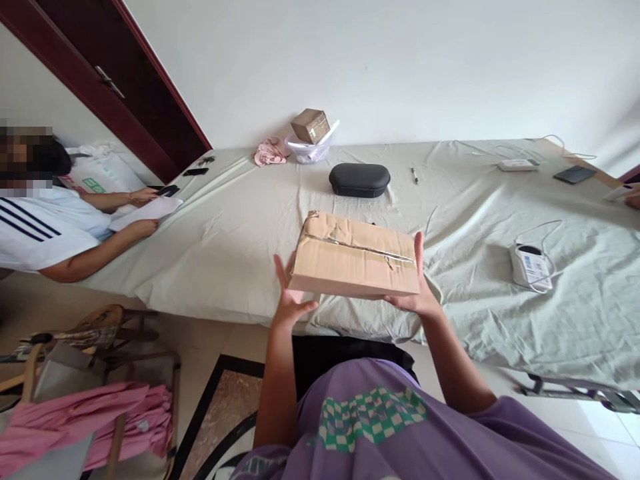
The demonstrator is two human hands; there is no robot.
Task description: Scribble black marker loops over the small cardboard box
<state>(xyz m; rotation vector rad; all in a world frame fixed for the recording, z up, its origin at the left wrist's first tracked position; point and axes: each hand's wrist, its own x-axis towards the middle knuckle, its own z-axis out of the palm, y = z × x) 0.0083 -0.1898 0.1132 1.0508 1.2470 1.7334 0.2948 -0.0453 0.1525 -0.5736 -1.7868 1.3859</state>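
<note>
Fingers (419,257) upright beside cardboard box (355,257); left hand (290,300) open.

The cardboard box (354,257) sits above the table's (240,253) near edge, between the left hand (289,301) and right hand (419,293). Behind it lies the case (359,179), with a pen (415,175) to its right. At the far edge a small box (311,125) rests in a bowl (307,150). A device (531,267) lies right of the box
</note>
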